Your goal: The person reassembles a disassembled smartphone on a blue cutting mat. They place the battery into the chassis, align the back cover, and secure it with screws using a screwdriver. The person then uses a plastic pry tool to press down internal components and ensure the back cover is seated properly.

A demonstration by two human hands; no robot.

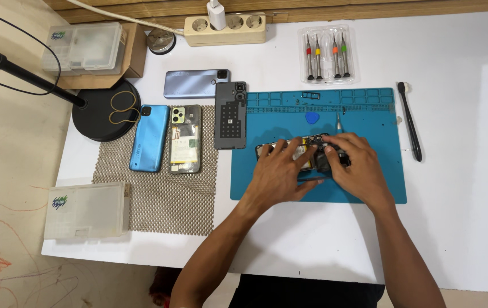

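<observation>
An opened phone (307, 149) with its back cover off lies on the blue repair mat (369, 114), its yellow battery label partly showing. My left hand (281, 171) rests over its left half and holds it down. My right hand (355, 165) covers its right end, fingers pressed on a dark part there; what lies under the fingers is hidden. A blue pick (312, 117) and a small metal tool (339, 121) lie on the mat just behind the phone.
On a mesh mat (158, 199) lie a blue phone (149, 138) and an open phone (186, 138). A grey phone (195, 83), a dark back cover (231, 117), a screwdriver set (327, 54), a black brush (410, 121), a power strip (225, 28), a lamp base (104, 111), plastic boxes (87, 210).
</observation>
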